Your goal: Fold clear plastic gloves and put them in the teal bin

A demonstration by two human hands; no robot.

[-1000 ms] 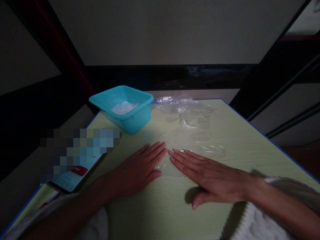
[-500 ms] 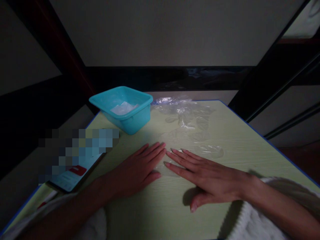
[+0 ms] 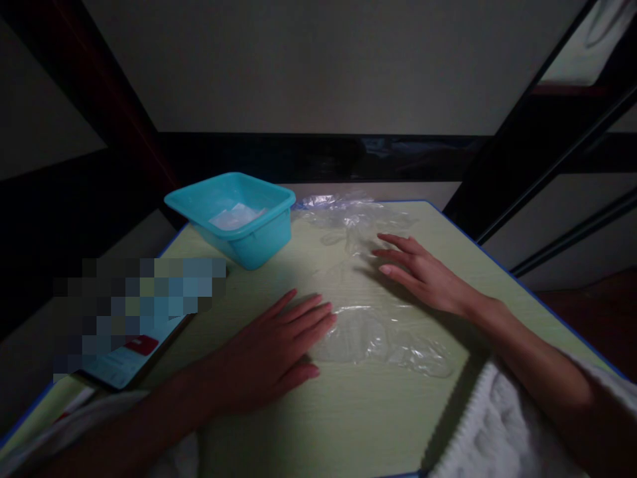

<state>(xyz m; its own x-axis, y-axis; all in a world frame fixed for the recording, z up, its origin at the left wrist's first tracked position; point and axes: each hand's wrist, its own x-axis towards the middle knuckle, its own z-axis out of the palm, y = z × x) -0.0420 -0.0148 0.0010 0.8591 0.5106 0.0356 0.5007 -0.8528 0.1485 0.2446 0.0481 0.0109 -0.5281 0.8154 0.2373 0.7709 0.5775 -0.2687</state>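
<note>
Your right hand (image 3: 423, 275) has left its place beside your left hand (image 3: 271, 348) and now reaches toward the far side of the surface (image 3: 348, 425). Its fingers are spread, its grip wide and empty, and its fingertips are near the crumpled plastic pile (image 3: 348, 212). That uncovers the clear plastic piece (image 3: 383, 338), which lies flat and wrinkled at mid-surface. In this dim light you cannot tell whether it is a glove or a bag. Your left hand lies flat, its grip open, fingertips touching the piece's left edge. The teal tub (image 3: 243, 232) stands far left. A phone (image 3: 124, 358) at the left edge is partly blurred out.
</note>
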